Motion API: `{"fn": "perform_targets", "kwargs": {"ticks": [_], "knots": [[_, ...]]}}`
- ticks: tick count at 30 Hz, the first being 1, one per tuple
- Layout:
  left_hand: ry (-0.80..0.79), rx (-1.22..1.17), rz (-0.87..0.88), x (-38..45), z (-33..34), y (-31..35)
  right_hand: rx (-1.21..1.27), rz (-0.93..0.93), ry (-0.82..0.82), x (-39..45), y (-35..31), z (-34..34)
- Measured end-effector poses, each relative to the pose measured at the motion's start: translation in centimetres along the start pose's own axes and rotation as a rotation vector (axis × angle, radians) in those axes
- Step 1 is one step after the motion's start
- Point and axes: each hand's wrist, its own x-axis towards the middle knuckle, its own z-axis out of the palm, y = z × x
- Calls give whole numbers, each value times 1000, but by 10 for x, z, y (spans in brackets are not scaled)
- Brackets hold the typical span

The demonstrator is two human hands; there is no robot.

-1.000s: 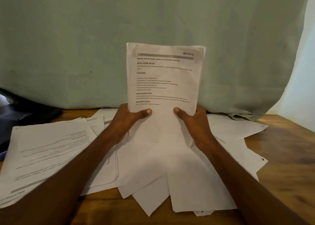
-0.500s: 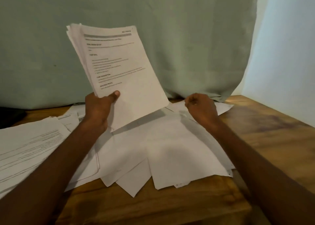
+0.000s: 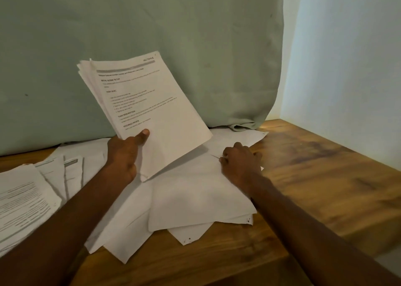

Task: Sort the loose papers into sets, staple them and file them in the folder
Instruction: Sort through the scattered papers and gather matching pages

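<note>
A person's left hand (image 3: 123, 155) gripped a tilted sheaf of printed pages (image 3: 143, 103) by its lower corner, thumb on top, above loose papers (image 3: 195, 199) spread on the wooden table (image 3: 325, 188). The right hand (image 3: 240, 162), fingers curled, pinched a sheet's edge there. Held by one corner, the uneven sheaf could fan and slip apart.

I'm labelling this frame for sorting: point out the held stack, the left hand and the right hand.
Held stack (image 3: 149, 103), head view: middle of the printed top page.
Left hand (image 3: 124, 153), head view: back of the hand.
Right hand (image 3: 242, 162), head view: back of the hand.
</note>
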Motion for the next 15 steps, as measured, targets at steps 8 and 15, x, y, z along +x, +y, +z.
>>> {"fn": "perform_targets", "kwargs": {"ticks": [8,15], "knots": [[11,-56,-13,11,-29,-2,99,1,149,12,9,-5],[-116,-144,-56,15,-38,3,192,-61,357,11,5,-9]]}}
